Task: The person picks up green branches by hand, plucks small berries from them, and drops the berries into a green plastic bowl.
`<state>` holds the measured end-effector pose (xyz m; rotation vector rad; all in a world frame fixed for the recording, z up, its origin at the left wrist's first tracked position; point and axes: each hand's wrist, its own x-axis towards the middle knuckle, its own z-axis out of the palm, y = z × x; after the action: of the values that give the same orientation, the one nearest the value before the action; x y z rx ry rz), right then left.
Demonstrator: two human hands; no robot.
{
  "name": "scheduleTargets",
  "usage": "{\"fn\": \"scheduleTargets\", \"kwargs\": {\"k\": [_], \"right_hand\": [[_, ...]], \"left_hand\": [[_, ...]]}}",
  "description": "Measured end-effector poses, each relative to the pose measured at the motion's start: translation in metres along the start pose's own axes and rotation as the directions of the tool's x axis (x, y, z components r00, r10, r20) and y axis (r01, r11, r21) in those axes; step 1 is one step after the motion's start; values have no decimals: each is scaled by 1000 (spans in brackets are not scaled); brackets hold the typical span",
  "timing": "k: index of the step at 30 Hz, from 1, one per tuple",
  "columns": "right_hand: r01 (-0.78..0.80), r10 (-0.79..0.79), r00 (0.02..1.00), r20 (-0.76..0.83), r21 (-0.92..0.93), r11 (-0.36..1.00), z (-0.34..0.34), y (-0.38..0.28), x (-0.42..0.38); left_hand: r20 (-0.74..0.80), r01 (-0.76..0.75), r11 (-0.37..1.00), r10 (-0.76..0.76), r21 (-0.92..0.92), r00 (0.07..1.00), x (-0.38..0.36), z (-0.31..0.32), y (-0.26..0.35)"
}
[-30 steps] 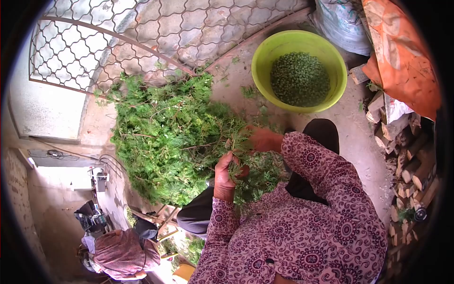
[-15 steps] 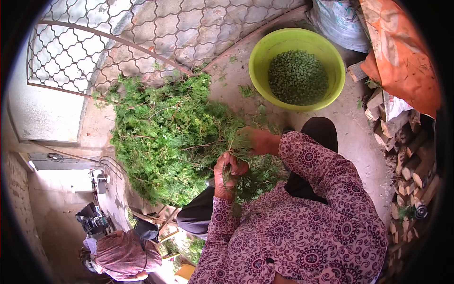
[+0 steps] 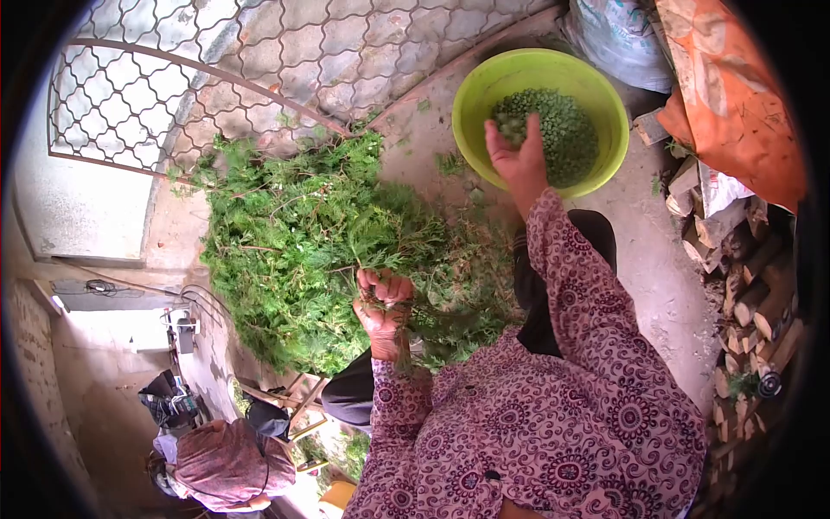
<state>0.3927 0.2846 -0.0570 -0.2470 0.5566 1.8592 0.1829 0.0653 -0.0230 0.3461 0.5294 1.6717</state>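
Observation:
My left hand (image 3: pixel 383 310) is closed around the stem of a green leafy sprig (image 3: pixel 406 259), at the near edge of a big heap of green branches (image 3: pixel 303 242) on the ground. My right hand (image 3: pixel 517 154) reaches over the rim of a lime-green basin (image 3: pixel 605 95), fingers apart, palm down above the small green berries (image 3: pixel 566 134) that fill its bottom. A few berries seem to sit at its fingertips; whether it holds any is unclear. My patterned purple sleeves cover both arms.
A metal lattice grille (image 3: pixel 259 60) leans behind the heap. An orange cloth (image 3: pixel 735 95) and a white sack (image 3: pixel 622 35) lie at the right, with stacked firewood (image 3: pixel 752 294) below them. Another person in a patterned top (image 3: pixel 225 463) is at the lower left.
My right hand left the sprig and swung up and right into the green basin. My left hand shifted slightly left and still grips the sprig.

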Motion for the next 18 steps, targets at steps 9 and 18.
{"fn": "scheduleTargets", "kwargs": {"k": [9, 18], "right_hand": [[114, -90, 991, 94, -289, 951, -40, -2, 26], [45, -32, 999, 36, -487, 872, -45, 12, 17]], "left_hand": [[-233, -58, 382, 670, 922, 705, -60, 36, 123], [-189, 564, -256, 768, 785, 612, -198, -3, 204]]}}
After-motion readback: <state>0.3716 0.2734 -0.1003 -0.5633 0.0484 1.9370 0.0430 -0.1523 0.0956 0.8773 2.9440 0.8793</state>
